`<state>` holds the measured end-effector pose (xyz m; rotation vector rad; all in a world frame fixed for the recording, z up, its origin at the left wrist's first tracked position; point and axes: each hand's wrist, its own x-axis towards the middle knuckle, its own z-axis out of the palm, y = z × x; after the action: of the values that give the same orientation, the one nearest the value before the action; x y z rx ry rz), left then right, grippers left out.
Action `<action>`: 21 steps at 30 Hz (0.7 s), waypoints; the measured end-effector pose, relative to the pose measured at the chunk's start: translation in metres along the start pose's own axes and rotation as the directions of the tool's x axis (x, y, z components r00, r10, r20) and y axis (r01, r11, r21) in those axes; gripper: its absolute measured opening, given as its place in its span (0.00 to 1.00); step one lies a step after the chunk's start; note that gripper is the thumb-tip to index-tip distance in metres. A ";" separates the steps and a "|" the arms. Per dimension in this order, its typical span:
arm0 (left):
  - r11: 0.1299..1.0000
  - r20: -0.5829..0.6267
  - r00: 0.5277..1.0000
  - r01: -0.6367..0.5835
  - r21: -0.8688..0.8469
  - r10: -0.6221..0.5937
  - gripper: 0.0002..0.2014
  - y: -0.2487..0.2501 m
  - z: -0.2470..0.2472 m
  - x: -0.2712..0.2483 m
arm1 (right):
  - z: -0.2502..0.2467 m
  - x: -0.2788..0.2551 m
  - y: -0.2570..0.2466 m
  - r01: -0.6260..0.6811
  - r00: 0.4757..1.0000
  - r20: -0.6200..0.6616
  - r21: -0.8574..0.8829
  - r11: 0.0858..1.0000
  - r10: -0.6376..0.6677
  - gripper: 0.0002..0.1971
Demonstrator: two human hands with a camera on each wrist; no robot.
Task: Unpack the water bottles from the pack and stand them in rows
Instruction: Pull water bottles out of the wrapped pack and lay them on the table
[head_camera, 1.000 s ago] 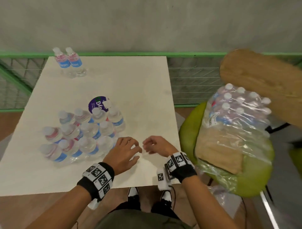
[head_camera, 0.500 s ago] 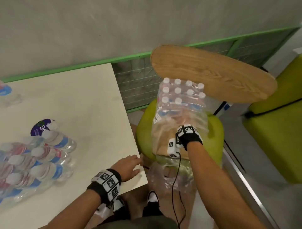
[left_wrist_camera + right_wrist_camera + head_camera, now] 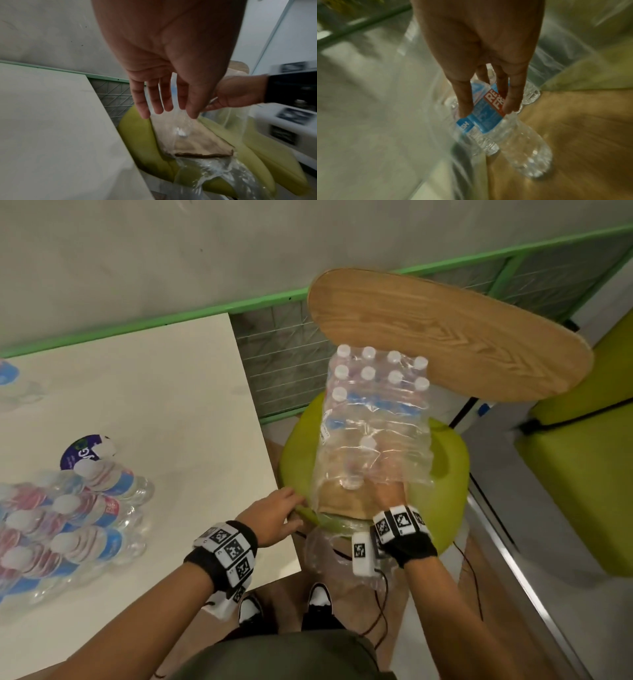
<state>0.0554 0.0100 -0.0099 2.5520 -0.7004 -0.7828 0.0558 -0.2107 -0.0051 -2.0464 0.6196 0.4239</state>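
Right hand [image 3: 388,493] now deeper in pack [image 3: 375,419], fingers around bottle [image 3: 488,117]; left hand [image 3: 274,517] open beside pack. Wrap could snag and drag pack off chair [image 3: 445,474].

Glossy clear plastic pack [image 3: 376,419]; matt wood-grain board [image 3: 445,337].

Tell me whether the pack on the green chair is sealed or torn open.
Torn open: the right hand reaches inside the pack at its near end.
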 end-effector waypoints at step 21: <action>0.824 -0.074 0.986 0.086 -0.560 -0.153 0.30 0.001 -0.011 -0.010 | 0.004 0.032 -0.014 -0.214 0.968 0.127 -0.041 0.976 0.217 0.18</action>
<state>0.0542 0.0172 0.0032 2.0904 -0.2211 -0.7379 0.0902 -0.2095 -0.0139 -1.9647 0.7624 0.6922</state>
